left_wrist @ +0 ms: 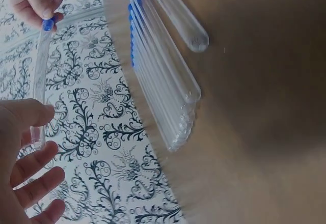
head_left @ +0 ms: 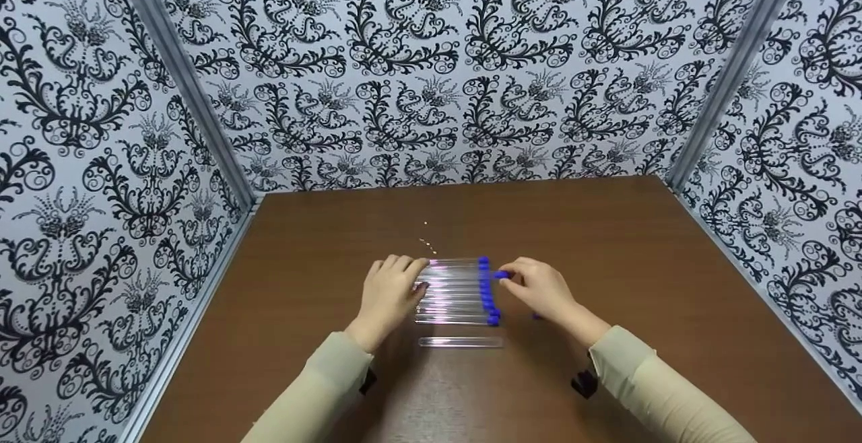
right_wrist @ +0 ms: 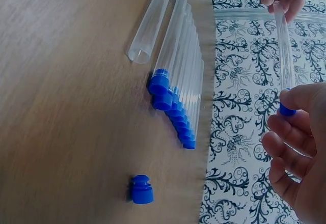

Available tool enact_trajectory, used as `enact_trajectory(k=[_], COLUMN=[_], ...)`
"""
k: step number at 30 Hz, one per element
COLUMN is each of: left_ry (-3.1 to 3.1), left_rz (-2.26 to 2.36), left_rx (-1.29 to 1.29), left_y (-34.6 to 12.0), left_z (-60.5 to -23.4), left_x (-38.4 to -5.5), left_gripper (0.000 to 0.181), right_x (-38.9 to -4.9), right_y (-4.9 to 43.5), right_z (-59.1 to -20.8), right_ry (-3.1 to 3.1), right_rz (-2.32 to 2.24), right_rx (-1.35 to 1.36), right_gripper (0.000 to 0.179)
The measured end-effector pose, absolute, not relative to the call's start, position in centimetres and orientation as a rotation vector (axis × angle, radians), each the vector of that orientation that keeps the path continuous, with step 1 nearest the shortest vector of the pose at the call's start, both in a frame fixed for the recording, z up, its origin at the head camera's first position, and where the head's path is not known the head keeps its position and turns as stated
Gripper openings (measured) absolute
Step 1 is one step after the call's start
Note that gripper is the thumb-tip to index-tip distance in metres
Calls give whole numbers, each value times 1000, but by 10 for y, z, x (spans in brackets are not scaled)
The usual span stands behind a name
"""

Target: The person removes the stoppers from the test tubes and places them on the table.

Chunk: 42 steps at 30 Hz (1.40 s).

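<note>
A clear test tube is held up between my two hands, over a row of tubes. Near its round end, the thumb and forefinger of my left hand pinch it, the other fingers spread loosely. At the opposite end sits a blue stopper, pinched by the thumb and forefinger of my right hand. Below, several blue-capped test tubes lie side by side on the table, caps towards the right. One uncapped tube lies apart from them, on the near side.
A loose blue stopper stands on the brown table to the right of the tubes, mostly hidden by my right arm in the head view. Patterned black and white walls with metal corner posts enclose the table.
</note>
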<state>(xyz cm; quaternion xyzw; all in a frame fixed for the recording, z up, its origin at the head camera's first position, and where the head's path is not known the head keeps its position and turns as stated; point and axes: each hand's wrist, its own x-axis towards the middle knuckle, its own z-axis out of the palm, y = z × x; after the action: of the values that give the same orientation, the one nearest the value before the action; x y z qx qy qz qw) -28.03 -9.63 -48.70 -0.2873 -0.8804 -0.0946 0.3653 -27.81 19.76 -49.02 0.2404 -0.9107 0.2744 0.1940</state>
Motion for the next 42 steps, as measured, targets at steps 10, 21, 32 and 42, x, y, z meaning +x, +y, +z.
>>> enact_trajectory(k=[10, 21, 32, 42], left_ry=[-2204, -2125, -2156, -2165], left_rz=[-153, -125, -85, -34], left_rx=[-794, -783, -769, -747], left_y=[-92, -89, -80, -76], left_z=[-477, -474, -479, -484], left_x=[-286, -288, -287, -287], left_gripper=[17, 21, 23, 21], right_x=[-279, -288, -295, -301], right_y=[199, 196, 199, 198], right_z=[-483, -482, -491, -499], right_ry=[-2564, -2526, -2251, -2048], right_rz=[808, 638, 252, 179], right_rx=[690, 714, 788, 838], right_gripper=[17, 26, 16, 14])
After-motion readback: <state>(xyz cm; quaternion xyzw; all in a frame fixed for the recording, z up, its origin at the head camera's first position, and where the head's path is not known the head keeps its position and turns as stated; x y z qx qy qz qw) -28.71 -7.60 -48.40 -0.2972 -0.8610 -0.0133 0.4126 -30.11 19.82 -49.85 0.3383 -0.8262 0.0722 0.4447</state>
